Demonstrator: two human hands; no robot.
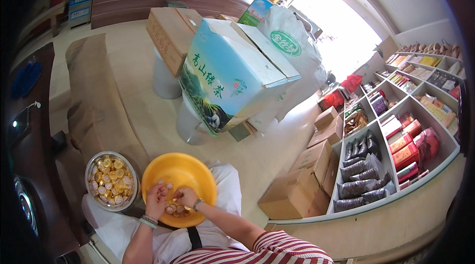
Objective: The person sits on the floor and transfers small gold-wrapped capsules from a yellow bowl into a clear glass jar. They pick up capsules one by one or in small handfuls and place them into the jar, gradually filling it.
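Note:
A yellow plastic basin (200,175) rests on my lap, with several small round foil-wrapped pieces (178,210) at its bottom. My left hand (156,201) is inside the basin on its left side, fingers curled around some of these round pieces. Close to its right, my right hand (186,196) has thumb and fingertips pinched together on a small piece, mostly hidden by the fingers. Left of the basin stands a clear round tub (88,175) full of gold-coloured, coin-like wrapped pieces (111,180), some showing pale printed faces.
A brown-covered bench (92,89) extends ahead at left, beside a dark wooden table (41,115). A blue-green printed carton (222,74) sits on a pale bin (191,123) ahead. Cardboard boxes (289,193) and white shelving (374,130) with packed goods stand at right.

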